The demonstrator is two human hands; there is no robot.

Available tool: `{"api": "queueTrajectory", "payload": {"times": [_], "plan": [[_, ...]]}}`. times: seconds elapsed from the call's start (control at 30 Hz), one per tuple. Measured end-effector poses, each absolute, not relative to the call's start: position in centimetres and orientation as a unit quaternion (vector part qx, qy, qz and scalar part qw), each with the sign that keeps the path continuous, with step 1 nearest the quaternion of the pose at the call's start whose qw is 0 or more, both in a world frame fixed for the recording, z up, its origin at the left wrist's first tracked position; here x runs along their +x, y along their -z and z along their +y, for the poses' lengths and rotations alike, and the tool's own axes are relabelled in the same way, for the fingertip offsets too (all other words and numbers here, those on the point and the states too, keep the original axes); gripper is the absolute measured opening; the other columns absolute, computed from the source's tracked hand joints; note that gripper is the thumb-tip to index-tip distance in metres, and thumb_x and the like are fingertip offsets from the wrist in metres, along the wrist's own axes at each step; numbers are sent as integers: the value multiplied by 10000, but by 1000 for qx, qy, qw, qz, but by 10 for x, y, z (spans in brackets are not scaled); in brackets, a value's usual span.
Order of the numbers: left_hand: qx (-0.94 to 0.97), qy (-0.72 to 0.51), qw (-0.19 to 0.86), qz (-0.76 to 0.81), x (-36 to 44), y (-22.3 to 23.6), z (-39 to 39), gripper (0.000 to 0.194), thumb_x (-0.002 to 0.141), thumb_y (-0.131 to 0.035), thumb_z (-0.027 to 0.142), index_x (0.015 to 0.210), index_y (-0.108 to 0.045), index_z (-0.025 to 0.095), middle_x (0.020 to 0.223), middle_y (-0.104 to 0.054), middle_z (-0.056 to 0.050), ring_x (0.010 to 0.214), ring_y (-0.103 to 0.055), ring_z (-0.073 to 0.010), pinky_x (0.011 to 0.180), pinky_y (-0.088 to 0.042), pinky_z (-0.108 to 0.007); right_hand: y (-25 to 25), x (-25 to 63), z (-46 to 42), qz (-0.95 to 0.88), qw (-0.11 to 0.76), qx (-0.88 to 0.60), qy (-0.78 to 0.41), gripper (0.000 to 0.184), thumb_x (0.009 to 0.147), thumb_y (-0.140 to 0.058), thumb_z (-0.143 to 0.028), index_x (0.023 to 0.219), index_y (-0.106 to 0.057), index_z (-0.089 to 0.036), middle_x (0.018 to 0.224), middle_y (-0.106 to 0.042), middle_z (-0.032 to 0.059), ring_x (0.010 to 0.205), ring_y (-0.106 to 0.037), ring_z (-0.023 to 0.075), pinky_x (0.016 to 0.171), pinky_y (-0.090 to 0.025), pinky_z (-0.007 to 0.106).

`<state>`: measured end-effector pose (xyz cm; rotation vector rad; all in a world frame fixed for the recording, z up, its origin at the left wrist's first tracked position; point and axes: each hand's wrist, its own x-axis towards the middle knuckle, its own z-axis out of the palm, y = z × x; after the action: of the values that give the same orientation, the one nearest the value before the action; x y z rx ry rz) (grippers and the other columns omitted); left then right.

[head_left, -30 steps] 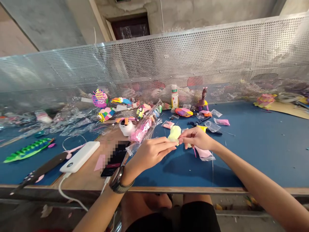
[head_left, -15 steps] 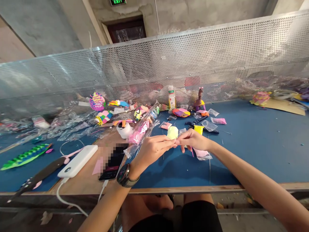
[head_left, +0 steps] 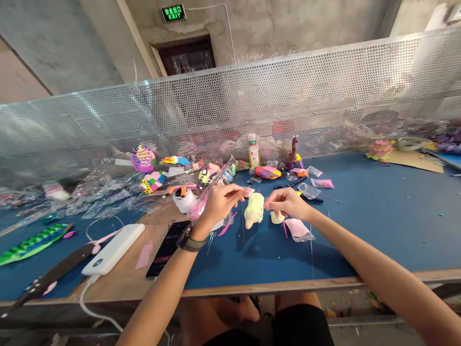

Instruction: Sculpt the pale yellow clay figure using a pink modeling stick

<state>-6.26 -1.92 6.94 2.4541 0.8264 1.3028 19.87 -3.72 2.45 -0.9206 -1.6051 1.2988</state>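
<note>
Pale yellow clay figure (head_left: pixel 254 211) appears between a person's two bare hands above a blue-topped table (head_left: pixel 370 211). The left hand's (head_left: pixel 222 201) grip is closed, fingertips together near the figure's upper left; whether they pinch anything cannot be told. The right hand (head_left: pixel 291 204) has its grip closed in a pinch at the figure's right side, its exact hold unclear. Below that hand sits a smaller pale yellow piece (head_left: pixel 277 218), near a pink clay packet (head_left: pixel 298 228). A pink tool (head_left: pixel 227 225) lies nearer the left hand, a phone (head_left: pixel 168 248) beside the left wrist.
</note>
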Motion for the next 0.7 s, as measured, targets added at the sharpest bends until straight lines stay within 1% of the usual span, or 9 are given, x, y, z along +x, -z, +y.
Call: {"api": "queueTrajectory", "payload": {"times": [0.07, 0.13, 0.23, 0.3, 0.37, 0.43, 0.5, 0.57, 0.7], "plan": [[829, -449, 153, 295, -66, -63, -11, 400, 1012, -670, 526, 875, -807, 177, 670, -766, -23, 499, -639, -116, 473, -468, -193, -24, 198, -39, -654, 420, -381, -502, 444, 778, -887, -591, 789, -780, -160, 500, -657, -9, 373, -456, 75, 365, -307, 201], [824, -436, 196, 302, -70, -53, -6, 371, 1015, -671, 499, 920, -821, 173, 730, -795, -36, 488, -639, -112, 441, -472, -189, -24, 197, -42, -668, 408, -388, -487, 481, 833, -825, -641, 781, -771, -165, 500, -660, -2, 371, -473, 84, 369, -314, 207], [832, -403, 247, 292, -78, -44, -4, 352, 1024, -658, 474, 1015, -835, 171, 821, -826, -61, 490, -656, -117, 426, -514, -202, -26, 193, -47, -686, 400, -385, -470, 537, 898, -731, -695, 728, -713, -186, 507, -658, 1, 402, -554, 112, 389, -356, 213], [840, -388, 261, 273, -84, -45, -6, 329, 1009, -686, 466, 1058, -845, 183, 920, -841, -84, 580, -716, -138, 489, -581, -224, -26, 192, -49, -692, 403, -382, -461, 557, 915, -702, -705, 688, -664, -199, 514, -657, 1, 421, -589, 124, 406, -388, 220], [846, -382, 272, 253, -89, -52, -10, 288, 971, -748, 455, 1035, -858, 197, 991, -843, -96, 713, -770, -165, 594, -637, -249, -25, 192, -48, -692, 406, -386, -455, 520, 895, -740, -682, 708, -677, -201, 519, -659, -4, 430, -598, 131, 412, -403, 225], [848, -360, 309, 237, -93, -58, -14, 285, 918, -812, 467, 955, -864, 189, 890, -839, -88, 735, -784, -186, 630, -650, -261, -25, 192, -47, -688, 405, -395, -455, 450, 849, -812, -632, 776, -732, -196, 531, -672, -5, 438, -601, 135, 409, -406, 226], [837, -325, 368, 242, -94, -62, -19, 333, 862, -857, 505, 899, -852, 174, 781, -822, -78, 681, -779, -193, 605, -646, -263, -27, 193, -47, -684, 400, -405, -456, 408, 817, -853, -588, 831, -780, -187, 527, -674, -5, 435, -595, 133, 404, -409, 224], [816, -292, 426, 260, -94, -63, -21, 398, 808, -887, 550, 861, -827, 161, 729, -807, -76, 627, -766, -190, 572, -631, -260, -28, 193, -47, -681, 396, -414, -457, 401, 828, -839, -578, 845, -803, -180, 548, -689, 6, 443, -605, 134, 397, -415, 221], [773, -248, 493, 313, -94, -66, -21, 510, 713, -925, 616, 746, -751, 138, 674, -772, -72, 541, -699, -153, 525, -573, -238, -28, 194, -45, -681, 396, -414, -456, 437, 863, -778, -611, 906, -815, -177, 836, -816, 67, 523, -685, 144, 402, -460, 220]]}}
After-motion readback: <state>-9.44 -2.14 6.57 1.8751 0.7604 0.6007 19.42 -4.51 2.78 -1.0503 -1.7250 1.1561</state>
